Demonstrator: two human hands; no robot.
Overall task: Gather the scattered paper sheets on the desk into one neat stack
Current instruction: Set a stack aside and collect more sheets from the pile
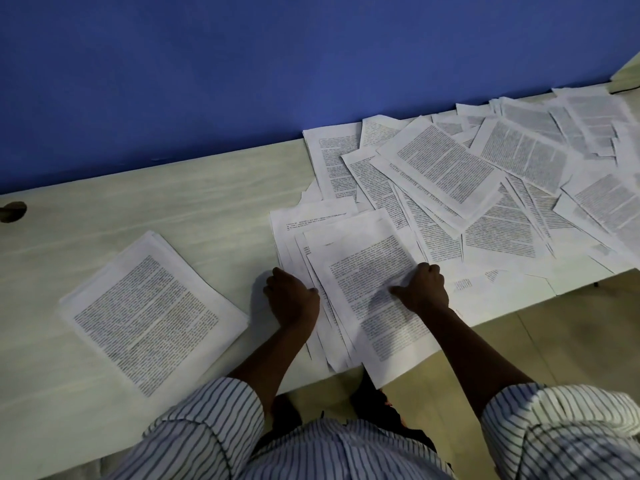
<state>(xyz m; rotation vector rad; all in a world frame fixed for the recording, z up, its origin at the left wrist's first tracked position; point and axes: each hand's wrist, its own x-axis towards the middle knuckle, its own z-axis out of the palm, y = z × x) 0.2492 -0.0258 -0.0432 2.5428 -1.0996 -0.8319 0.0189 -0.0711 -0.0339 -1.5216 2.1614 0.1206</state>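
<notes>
A loose bunch of printed sheets (367,271) lies fanned at the desk's front edge, partly overhanging it. My left hand (291,297) grips the bunch's left edge with curled fingers. My right hand (422,287) holds its right side, thumb lying across the top page. A gathered stack (152,313) of printed sheets rests to the left, turned at an angle. Several scattered sheets (485,174) overlap one another across the desk's right half, reaching the wall.
The pale wooden desk (173,209) runs along a blue wall (242,64). A round cable hole (13,211) sits at its far left. Tiled floor (571,341) shows beyond the front edge at the right. More papers (627,72) lie at the top right corner.
</notes>
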